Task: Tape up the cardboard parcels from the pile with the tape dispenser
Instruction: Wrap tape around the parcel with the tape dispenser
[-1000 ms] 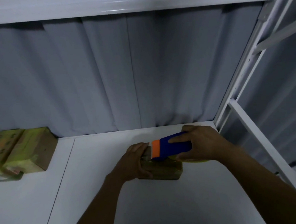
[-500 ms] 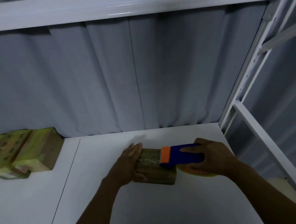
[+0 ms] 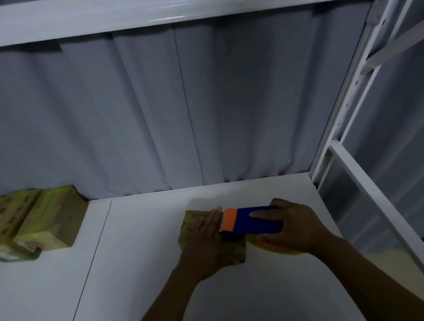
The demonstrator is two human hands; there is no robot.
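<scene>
A small cardboard parcel (image 3: 189, 227) wrapped in yellowish tape lies on the white shelf board (image 3: 145, 283). My left hand (image 3: 205, 241) rests flat on top of it, pressing it down. My right hand (image 3: 293, 226) grips a blue tape dispenser (image 3: 253, 225) with an orange front edge. The dispenser sits on the parcel's right end, its orange edge touching my left fingertips. A yellow tape roll (image 3: 276, 250) shows under my right hand. At the far left stands a pile of taped parcels (image 3: 28, 224).
A grey curtain (image 3: 175, 112) hangs behind the shelf. A white metal rack upright (image 3: 354, 94) and a slanted rail (image 3: 380, 196) border the right side. A white beam (image 3: 165, 7) runs overhead. A seam in the board (image 3: 87, 270) runs left of the parcel.
The dispenser slid right along the parcel, then back left onto its right end. My left hand moved from the parcel's left end onto its top.
</scene>
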